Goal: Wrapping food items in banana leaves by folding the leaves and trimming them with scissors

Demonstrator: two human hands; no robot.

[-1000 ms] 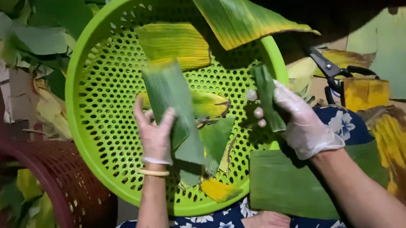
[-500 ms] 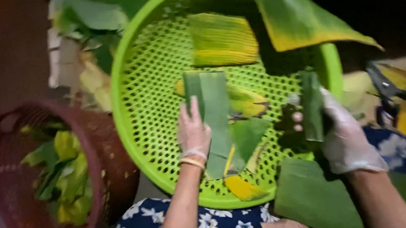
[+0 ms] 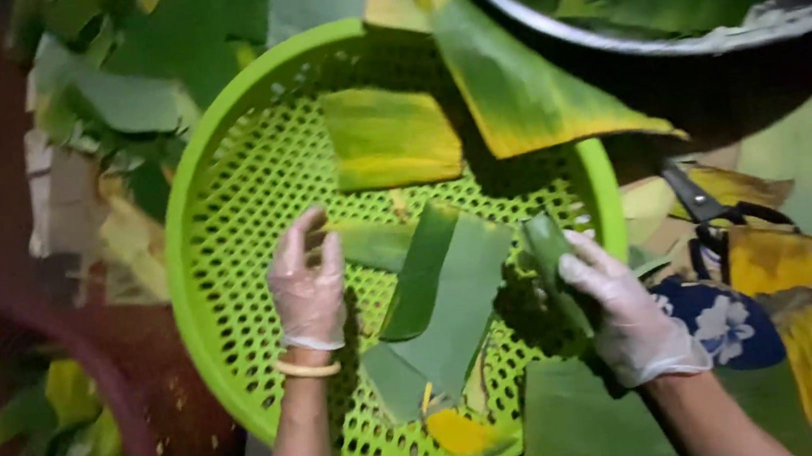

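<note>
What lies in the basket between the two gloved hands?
Head view: overlapping green leaf strips lie on the green basket between left hand and right hand.

Green leaf strip (image 3: 446, 304) lying flat in the basket (image 3: 230, 277), slanted, between the hands, right of the left hand's (image 3: 309, 286) fingertips. Folded leaf piece (image 3: 552, 258), dark green, standing nearly upright, pinched in the right hand (image 3: 626, 310), just beside the strip's upper end.
</note>
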